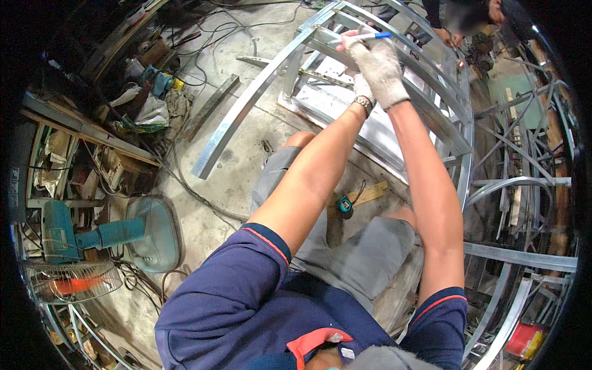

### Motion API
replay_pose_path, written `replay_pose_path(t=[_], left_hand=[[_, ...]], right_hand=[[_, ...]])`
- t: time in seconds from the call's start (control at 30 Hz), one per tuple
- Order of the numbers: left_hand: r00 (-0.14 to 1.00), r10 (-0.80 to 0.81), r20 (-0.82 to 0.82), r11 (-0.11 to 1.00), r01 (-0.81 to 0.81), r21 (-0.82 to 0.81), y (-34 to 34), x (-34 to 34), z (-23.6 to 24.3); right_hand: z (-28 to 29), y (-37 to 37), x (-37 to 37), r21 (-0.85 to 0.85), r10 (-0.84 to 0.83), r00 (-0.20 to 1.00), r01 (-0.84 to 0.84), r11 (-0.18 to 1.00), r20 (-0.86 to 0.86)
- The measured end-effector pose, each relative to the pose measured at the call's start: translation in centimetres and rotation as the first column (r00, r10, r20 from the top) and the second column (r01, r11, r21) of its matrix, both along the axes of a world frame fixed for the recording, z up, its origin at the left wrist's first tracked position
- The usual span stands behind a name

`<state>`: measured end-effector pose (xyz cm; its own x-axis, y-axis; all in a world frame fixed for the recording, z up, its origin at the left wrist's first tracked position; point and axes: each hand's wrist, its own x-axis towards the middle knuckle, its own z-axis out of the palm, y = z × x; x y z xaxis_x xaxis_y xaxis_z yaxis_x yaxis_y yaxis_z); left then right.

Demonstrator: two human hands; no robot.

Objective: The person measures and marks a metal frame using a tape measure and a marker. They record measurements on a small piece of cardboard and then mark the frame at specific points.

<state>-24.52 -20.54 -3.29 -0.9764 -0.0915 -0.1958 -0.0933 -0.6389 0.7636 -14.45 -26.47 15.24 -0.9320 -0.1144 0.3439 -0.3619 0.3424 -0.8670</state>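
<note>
My right hand (pixel 381 71), in a pale knitted work glove with fingertips showing, closes around a slim marker (pixel 383 36) with a white body and blue end. It sits over the far part of a curved frame of square metal tubing (pixel 253 89). Behind it is my left hand (pixel 363 86), also gloved, with a metal-band watch (pixel 364 103) at the wrist. The right hand covers most of the left, so its fingers and anything in them are hidden. Beneath the frame lies a white sheet or panel (pixel 320 102).
A tape measure (pixel 345 205) lies near my knees beside a yellowish strip (pixel 372 192). A teal fan (pixel 151 234) stands at left, with cables (pixel 203 200) across the floor. Another person's hand (pixel 455 40) is at the frame's far right. Metal trusses (pixel 518 142) fill the right side.
</note>
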Motion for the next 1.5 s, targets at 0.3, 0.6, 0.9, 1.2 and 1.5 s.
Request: replay_pose_path(t=[0.3,0.6,0.9,1.2,1.5], left_hand=[[0.994,-0.061,0.089,0.996,0.066,-0.052,-1.6,1.9,0.2],[0.991,-0.089,0.100,0.995,0.094,-0.045,-2.4,3.4,0.6],[0.989,-0.104,0.106,0.993,0.109,-0.042,-2.6,4.3,0.6],[0.988,-0.110,0.109,0.993,0.115,-0.038,-2.4,4.4,0.6],[0.988,-0.108,0.109,0.993,0.113,-0.035,-2.4,4.3,0.8]], right_hand=[[-3.1,-4.7,-4.5,0.288,-0.041,0.994,0.068,0.955,-0.099],[-4.0,-5.9,-6.2,0.412,-0.120,0.968,0.205,0.888,-0.222],[-5.8,-5.7,-7.8,0.407,-0.162,0.953,0.259,0.876,-0.257],[-5.9,-5.1,-7.9,0.191,-0.051,0.988,0.079,0.978,-0.148],[-5.9,-5.5,-8.0,0.180,0.003,0.990,0.022,0.983,-0.139]])
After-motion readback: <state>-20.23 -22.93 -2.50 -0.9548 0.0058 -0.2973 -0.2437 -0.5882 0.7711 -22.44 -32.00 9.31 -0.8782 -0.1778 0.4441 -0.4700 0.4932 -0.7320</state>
